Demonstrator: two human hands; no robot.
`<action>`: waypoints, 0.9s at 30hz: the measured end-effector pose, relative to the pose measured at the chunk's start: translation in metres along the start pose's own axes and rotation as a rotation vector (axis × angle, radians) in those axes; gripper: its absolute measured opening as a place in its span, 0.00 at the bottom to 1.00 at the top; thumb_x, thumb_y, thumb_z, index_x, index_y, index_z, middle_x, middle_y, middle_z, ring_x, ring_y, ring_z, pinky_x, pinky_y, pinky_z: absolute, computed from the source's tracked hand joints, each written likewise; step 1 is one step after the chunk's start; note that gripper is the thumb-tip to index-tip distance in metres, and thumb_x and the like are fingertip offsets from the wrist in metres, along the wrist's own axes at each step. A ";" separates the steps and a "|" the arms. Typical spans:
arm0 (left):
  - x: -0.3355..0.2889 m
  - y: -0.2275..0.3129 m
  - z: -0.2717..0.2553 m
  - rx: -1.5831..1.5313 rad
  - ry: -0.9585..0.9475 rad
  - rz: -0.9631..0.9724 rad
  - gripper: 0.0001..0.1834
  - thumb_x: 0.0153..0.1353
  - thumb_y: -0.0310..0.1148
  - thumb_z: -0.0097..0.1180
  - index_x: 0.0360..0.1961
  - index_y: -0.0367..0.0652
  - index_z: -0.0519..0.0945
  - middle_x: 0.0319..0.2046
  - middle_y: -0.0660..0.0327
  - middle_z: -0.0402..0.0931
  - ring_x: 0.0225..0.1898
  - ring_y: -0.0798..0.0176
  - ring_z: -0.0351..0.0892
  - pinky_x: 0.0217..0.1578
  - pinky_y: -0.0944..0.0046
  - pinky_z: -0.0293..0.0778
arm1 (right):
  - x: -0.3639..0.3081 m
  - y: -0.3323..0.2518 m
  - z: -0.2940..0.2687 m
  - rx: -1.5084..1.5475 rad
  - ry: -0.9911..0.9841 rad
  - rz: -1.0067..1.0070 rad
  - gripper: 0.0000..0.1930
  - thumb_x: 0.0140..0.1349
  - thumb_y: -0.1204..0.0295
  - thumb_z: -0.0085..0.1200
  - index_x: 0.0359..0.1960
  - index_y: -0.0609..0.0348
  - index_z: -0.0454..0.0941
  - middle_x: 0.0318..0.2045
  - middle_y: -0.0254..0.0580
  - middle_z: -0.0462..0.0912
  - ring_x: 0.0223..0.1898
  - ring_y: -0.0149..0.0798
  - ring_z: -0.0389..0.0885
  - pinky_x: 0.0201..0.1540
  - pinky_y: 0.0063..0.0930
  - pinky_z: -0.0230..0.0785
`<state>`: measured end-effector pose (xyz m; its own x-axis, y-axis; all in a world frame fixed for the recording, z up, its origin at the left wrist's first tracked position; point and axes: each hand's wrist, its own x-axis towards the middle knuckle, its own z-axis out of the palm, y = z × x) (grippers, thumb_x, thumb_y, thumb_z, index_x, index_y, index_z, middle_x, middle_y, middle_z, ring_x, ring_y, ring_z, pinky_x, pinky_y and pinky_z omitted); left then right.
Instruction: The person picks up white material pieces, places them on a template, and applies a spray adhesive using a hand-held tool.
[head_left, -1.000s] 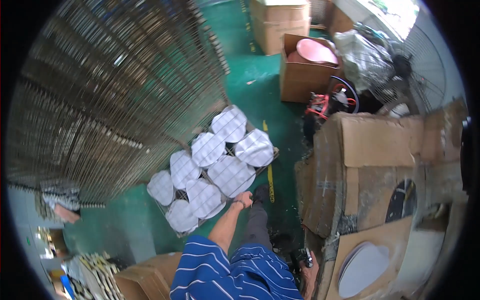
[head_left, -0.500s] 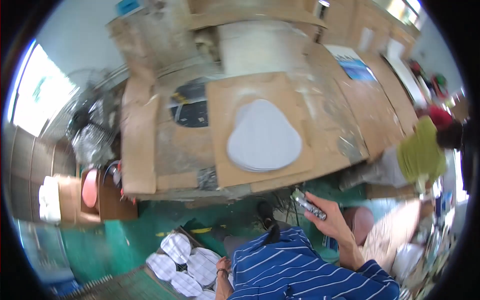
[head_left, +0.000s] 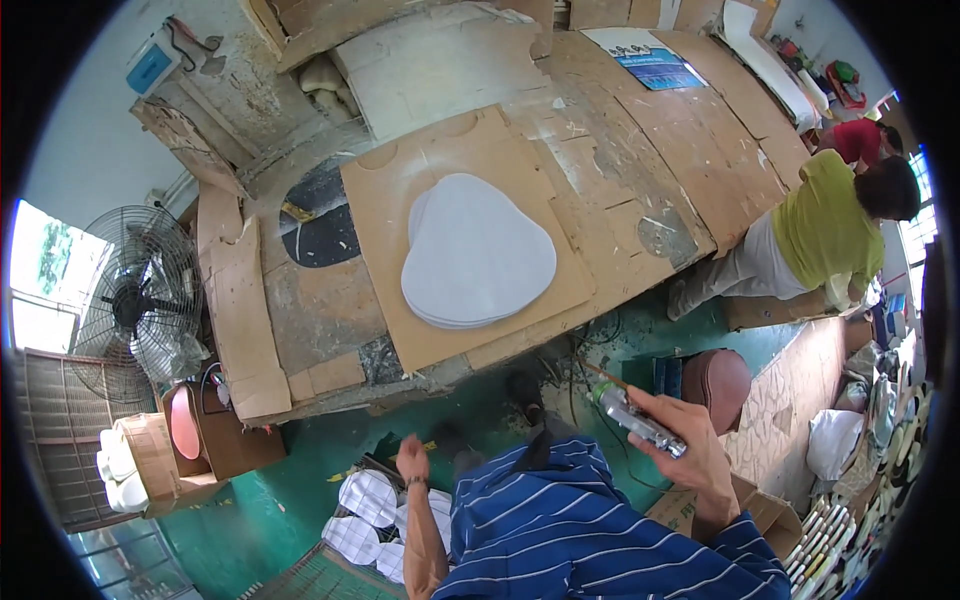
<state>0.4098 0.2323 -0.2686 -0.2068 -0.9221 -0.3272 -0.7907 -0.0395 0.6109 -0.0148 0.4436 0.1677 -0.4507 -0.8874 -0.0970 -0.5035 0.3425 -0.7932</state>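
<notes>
Gripping a silvery cylindrical tool [head_left: 636, 420], the right hand [head_left: 695, 455] wraps its fingers round the near-right end; its long axis slants, tip pointing far-left toward the cardboard-covered table [head_left: 640, 140]. Low on the left, the left hand [head_left: 410, 460] hangs loosely curled and empty above white quilted pieces [head_left: 368, 497].

tool [head_left: 642, 421]: silver-grey metal cylinder with a greenish tip at the upper-left end; gripped in the right hand [head_left: 692, 455], fingers wrapped around its lower half, thumb side up; lies tilted, tip pointing up-left, held in the air in front of the torso, above the green floor, just off the workbench edge.
white pieces [head_left: 385, 515]: several flat, rounded white shapes with a faint grid pattern; packed side by side in a low tray on the floor; left hand [head_left: 411, 462] hangs loosely curled just above them, not touching.
</notes>
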 end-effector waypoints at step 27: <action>0.304 0.297 0.054 0.018 0.096 -0.070 0.34 0.50 0.42 0.72 0.57 0.38 0.77 0.50 0.44 0.82 0.53 0.42 0.81 0.53 0.48 0.76 | 0.034 0.012 0.012 0.092 0.201 0.125 0.32 0.51 0.84 0.65 0.62 0.62 0.75 0.39 0.53 0.83 0.36 0.48 0.84 0.40 0.30 0.74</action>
<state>0.0812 -0.0394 -0.2255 -0.0950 -0.9498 -0.2980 -0.8119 -0.0993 0.5753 -0.0272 0.4138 0.1471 -0.6476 -0.7575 -0.0831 -0.3699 0.4078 -0.8348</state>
